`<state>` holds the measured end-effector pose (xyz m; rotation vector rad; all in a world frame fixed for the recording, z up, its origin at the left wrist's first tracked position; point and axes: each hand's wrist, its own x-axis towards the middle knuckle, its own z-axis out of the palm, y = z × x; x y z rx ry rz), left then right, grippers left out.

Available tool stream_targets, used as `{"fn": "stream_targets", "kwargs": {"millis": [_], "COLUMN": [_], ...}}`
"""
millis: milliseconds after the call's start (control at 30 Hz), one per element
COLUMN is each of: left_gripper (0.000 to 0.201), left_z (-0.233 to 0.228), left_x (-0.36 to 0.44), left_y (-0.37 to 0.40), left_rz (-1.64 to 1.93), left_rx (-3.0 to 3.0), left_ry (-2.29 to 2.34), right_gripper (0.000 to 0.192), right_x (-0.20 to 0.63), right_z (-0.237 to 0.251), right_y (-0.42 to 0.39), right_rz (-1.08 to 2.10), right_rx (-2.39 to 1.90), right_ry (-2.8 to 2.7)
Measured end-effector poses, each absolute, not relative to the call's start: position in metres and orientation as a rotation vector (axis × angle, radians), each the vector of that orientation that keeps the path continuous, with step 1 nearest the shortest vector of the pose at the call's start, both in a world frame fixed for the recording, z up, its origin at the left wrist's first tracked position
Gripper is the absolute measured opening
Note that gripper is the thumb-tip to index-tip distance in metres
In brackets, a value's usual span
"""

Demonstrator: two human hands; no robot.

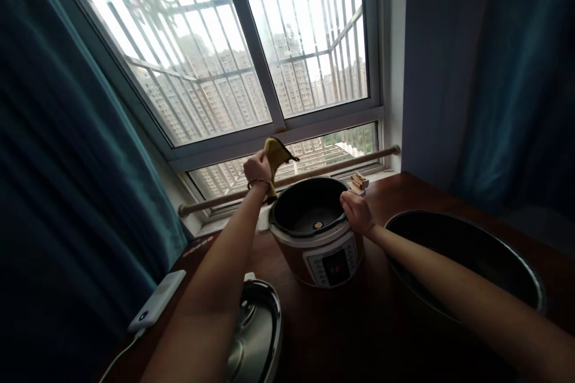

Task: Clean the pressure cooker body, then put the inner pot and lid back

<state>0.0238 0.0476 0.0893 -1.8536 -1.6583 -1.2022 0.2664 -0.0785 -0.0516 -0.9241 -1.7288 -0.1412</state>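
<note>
A yellow cloth (276, 154) with a dark edge and a small loop hangs from my left hand (257, 169), whose fingers are closed round it. This hand is raised just left of an electric pressure cooker (291, 254). The cooker stands upright without its lid, and a small round metal piece shows at the bottom of its dark inside (318, 225). My right hand (357, 212) grips the cooker's right rim, fingers curled over the edge. The cooker's detached lid (256, 329) lies underside up on the table, partly hidden by my left forearm.
A large dark pot (467, 251) sits on the right, under my right forearm. On the left a white power strip (158, 300) with a cable lies on the wooden table (332, 335). Behind the cooker runs a rail (233, 196) before the window; a blue curtain (90, 131) hangs left.
</note>
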Motion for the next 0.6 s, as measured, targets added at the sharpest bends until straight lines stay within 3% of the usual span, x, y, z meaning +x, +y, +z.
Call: {"fn": "stream_targets", "kwargs": {"millis": [100, 233, 300, 600], "left_gripper": [0.04, 0.031, 0.023, 0.019], "left_z": [0.093, 0.054, 0.036, 0.051], "left_x": [0.041, 0.063, 0.066, 0.025], "left_y": [0.063, 0.067, 0.066, 0.037], "left_rz": [-1.166, -0.252, -0.02, 0.215], "left_rx": [-2.036, -2.582, -2.635, -2.49], "left_ry": [-1.42, -1.431, -1.43, -1.654], "right_gripper": [0.019, 0.018, 0.018, 0.017], "right_x": [0.266, 0.267, 0.267, 0.269], "right_z": [-0.052, -0.051, -0.051, -0.053], "right_y": [-0.078, -0.078, -0.078, -0.076], "right_rz": [-0.137, -0.131, -0.133, -0.164], "right_rx": [-0.925, -0.923, -0.914, -0.919], "right_ry": [-1.73, -1.738, -1.748, -1.757]}}
